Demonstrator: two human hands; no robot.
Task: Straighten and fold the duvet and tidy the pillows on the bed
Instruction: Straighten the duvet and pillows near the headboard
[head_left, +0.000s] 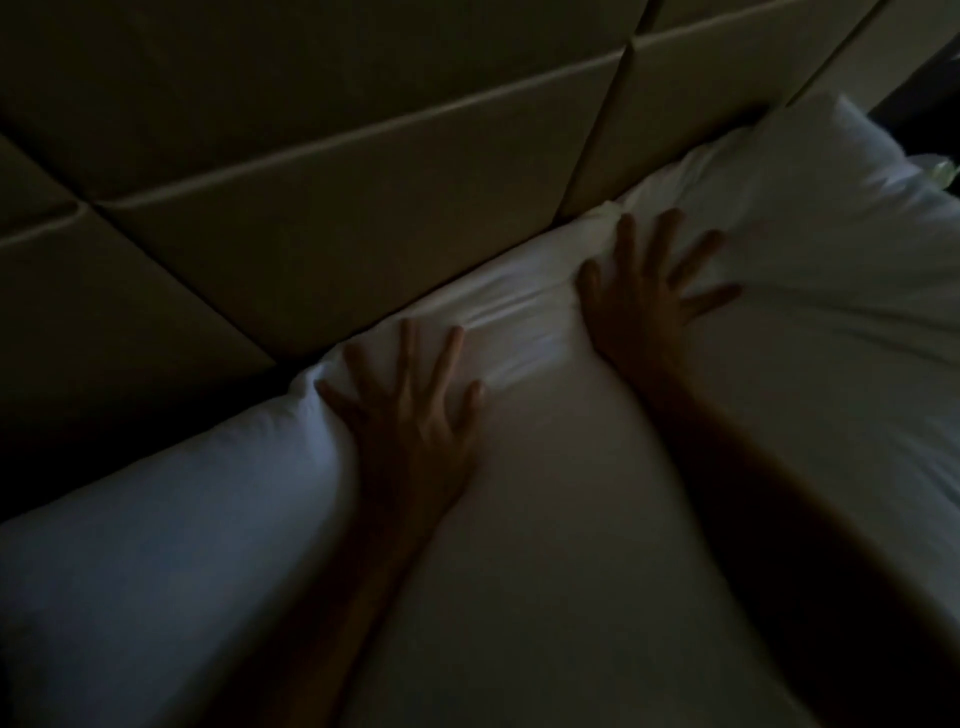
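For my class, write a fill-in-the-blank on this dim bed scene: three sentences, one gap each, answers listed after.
1. The left hand and the right hand press on soft fabric pillows coloured ____.
2. The fingers of both hands are ____, not curled.
3. The padded panelled headboard stands ____ the pillows.

Missing words: white; spread; behind.

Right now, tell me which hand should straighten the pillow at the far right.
Right: the right hand lies flat at the edge of that pillow by the padded headboard; the left hand presses farther left.
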